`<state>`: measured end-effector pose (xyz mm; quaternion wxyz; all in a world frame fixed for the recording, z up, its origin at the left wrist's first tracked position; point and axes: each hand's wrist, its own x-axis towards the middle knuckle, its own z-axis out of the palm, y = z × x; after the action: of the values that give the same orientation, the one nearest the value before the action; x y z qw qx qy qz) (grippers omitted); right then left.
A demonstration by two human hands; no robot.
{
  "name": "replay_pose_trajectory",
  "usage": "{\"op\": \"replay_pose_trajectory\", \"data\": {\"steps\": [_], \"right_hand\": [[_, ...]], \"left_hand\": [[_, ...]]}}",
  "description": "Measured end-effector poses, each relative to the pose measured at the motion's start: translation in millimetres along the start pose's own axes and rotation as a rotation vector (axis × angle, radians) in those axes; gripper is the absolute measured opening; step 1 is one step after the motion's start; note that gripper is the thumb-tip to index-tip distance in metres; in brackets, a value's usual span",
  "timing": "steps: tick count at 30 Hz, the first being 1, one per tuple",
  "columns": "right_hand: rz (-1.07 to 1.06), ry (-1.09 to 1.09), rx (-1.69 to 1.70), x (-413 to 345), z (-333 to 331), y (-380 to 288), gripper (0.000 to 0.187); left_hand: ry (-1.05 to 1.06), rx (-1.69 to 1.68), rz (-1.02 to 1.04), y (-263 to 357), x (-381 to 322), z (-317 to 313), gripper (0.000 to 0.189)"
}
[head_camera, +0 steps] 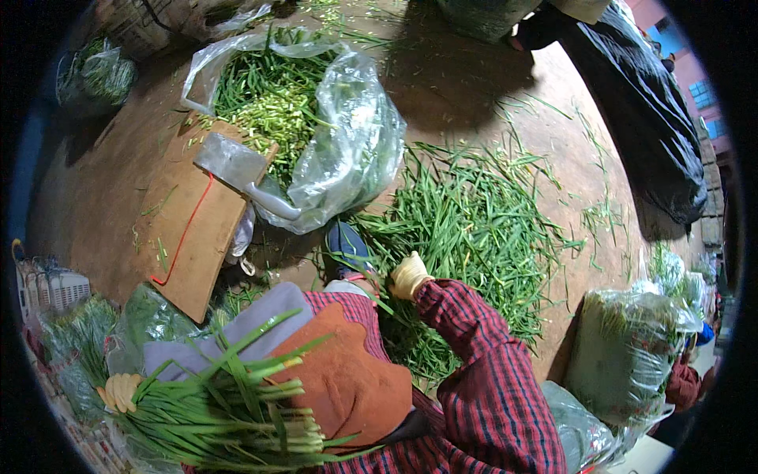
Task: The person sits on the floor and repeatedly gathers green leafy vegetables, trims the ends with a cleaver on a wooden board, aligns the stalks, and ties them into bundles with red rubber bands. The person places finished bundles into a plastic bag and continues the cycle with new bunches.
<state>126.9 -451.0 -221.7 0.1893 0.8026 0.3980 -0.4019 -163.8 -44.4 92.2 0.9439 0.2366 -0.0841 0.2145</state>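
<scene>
My left hand [121, 392], in a pale glove, grips a bunch of long green leafy stalks [219, 415] that lies across my lap, the cut pale ends pointing right. My right hand [408, 276], gloved too, is curled at the near left edge of a big heap of loose green leaves [474, 231] on the floor, beside my shoe; whether its fingers hold any leaf is unclear. Ahead to the left, a cleaver [231, 160] with a pale handle rests on a wooden board [189, 207] with a red cord. Cut stalks and greens [278, 112] fill an open plastic bag [355, 136].
A wrapped bale of greens [628, 355] stands at the right, with a plastic bag [574, 426] near it. Bagged greens [157, 320] sit at the left, a tied bag [100, 77] at the upper left. A long black plastic-covered bundle [645, 112] lies at the upper right.
</scene>
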Motion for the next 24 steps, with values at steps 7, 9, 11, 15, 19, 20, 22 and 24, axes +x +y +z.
{"op": "replay_pose_trajectory", "data": {"steps": [7, 9, 11, 15, 19, 20, 22, 24], "right_hand": [[0.209, -0.276, -0.383, -138, 79, 143, 0.035], [0.455, -0.170, -0.154, -186, 91, 172, 0.035], [0.534, 0.470, 0.064, -224, 110, 163, 0.035], [0.271, 0.935, 0.778, -240, 176, 59, 0.026], [0.264, -0.209, 1.653, -201, 273, -93, 0.050], [0.173, -0.093, 1.620, -188, 293, -114, 0.052], [0.107, 0.071, 1.526, -160, 318, -139, 0.055], [-0.178, 0.072, 1.454, -125, 319, -112, 0.059]], "left_hand": [[0.050, -0.014, 0.004, -4, -23, 11, 0.041], [0.064, -0.028, -0.003, -7, -26, 14, 0.041], [0.073, -0.029, -0.003, -11, -28, 16, 0.040], [0.071, -0.031, -0.017, -20, -31, 24, 0.040], [0.067, -0.014, -0.033, -25, -37, 33, 0.040], [0.070, -0.017, -0.031, -25, -39, 35, 0.040], [0.068, 0.002, -0.036, -26, -45, 39, 0.039], [0.079, 0.014, -0.043, -26, -52, 45, 0.039]]}}
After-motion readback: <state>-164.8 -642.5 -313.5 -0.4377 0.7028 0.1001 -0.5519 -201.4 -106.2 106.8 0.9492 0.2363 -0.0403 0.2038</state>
